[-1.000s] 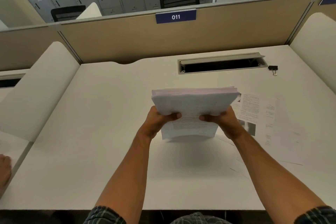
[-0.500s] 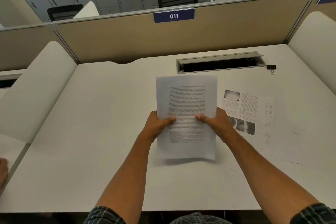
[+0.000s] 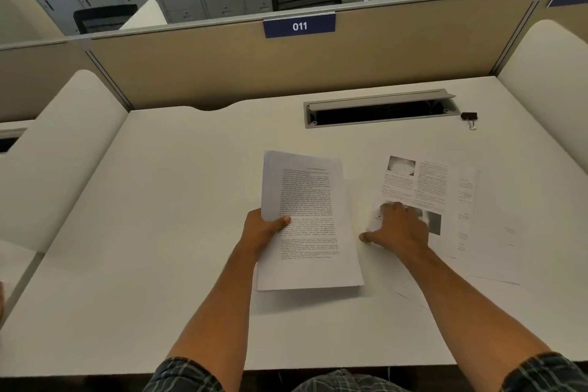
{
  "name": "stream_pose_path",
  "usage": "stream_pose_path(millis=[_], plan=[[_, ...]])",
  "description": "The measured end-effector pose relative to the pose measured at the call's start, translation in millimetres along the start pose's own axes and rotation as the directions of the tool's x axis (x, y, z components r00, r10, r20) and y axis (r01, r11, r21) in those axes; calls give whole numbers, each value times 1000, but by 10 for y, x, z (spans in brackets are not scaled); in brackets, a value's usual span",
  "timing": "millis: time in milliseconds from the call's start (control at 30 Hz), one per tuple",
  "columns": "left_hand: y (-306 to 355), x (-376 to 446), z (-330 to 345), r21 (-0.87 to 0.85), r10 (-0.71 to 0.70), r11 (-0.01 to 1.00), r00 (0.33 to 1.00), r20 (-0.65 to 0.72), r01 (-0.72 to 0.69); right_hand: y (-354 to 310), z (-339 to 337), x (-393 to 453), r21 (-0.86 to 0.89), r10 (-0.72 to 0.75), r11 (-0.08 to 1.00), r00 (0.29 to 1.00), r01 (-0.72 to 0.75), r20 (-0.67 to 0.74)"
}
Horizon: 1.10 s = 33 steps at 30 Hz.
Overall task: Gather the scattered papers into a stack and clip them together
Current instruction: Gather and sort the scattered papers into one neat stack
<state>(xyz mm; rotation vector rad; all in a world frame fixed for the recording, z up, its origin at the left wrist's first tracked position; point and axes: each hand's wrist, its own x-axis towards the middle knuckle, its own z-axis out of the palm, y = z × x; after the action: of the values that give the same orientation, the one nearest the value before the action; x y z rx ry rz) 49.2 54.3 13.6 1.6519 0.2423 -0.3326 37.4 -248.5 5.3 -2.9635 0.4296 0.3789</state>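
My left hand point(image 3: 264, 229) grips the left edge of a stack of printed papers point(image 3: 308, 219), thumb on top, holding it just above the white desk point(image 3: 159, 232). My right hand point(image 3: 397, 226) rests with spread fingers on a loose printed sheet with pictures point(image 3: 426, 184) lying to the right of the stack. More loose white sheets point(image 3: 496, 232) lie overlapped under and beside it. A black binder clip point(image 3: 469, 118) sits far back on the right, apart from both hands.
An open cable tray slot point(image 3: 378, 111) runs across the back of the desk. A tan partition point(image 3: 286, 73) with a blue "011" label closes the far side. White curved side panels point(image 3: 57, 149) flank the desk left and right.
The stack was held by both hands and turned flat. My right hand has let go of it and moved right onto the loose sheet; my left hand alone keeps the stack.
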Motion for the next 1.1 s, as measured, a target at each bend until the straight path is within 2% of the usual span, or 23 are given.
stream_pose_path(millis=[267, 367, 400, 467, 567, 633, 767, 867, 967, 1033, 1100], plan=[[-89, -6, -36, -22, 21, 1000, 1000, 10, -21, -163, 24, -149, -113, -102, 989, 993, 95, -58], [-121, -8, -35, 8, 66, 998, 998, 13, -67, -146, 86, -171, -247, -127, 965, 983, 91, -135], [-128, -8, -37, 24, 79, 997, 997, 10, -79, -142, 71, -174, -272, -115, 959, 988, 83, -105], [-144, 2, -43, 61, 89, 994, 996, 8, -90, -94, 39, -151, -223, -78, 973, 990, 50, -116], [-157, 16, -41, 83, 106, 991, 994, 18, -107, -23, 2, -111, -37, -60, 998, 980, 54, -188], [-159, 28, -26, 78, 108, 991, 994, 25, -109, -25, -17, -92, 16, -68, 997, 961, 75, -268], [-147, 44, -5, 63, 110, 992, 993, 39, -112, -256, -136, -233, 72, -67, 993, 937, 97, -344], [-136, 67, 12, 71, 115, 990, 993, 36, -118, -502, -246, -402, 112, -232, 950, 898, 292, -373], [-139, 100, 27, 86, 115, 989, 993, 26, -117, -777, -314, -584, 99, -451, 866, 850, 491, -272], [-114, 114, 51, 112, 95, 989, 995, 3, -95, -927, -293, -692, 59, -556, 811, 799, 582, -228], [-70, 116, 89, 115, 67, 991, 997, -24, -64, -1048, -226, -779, 49, -598, 785, 775, 618, -202]])
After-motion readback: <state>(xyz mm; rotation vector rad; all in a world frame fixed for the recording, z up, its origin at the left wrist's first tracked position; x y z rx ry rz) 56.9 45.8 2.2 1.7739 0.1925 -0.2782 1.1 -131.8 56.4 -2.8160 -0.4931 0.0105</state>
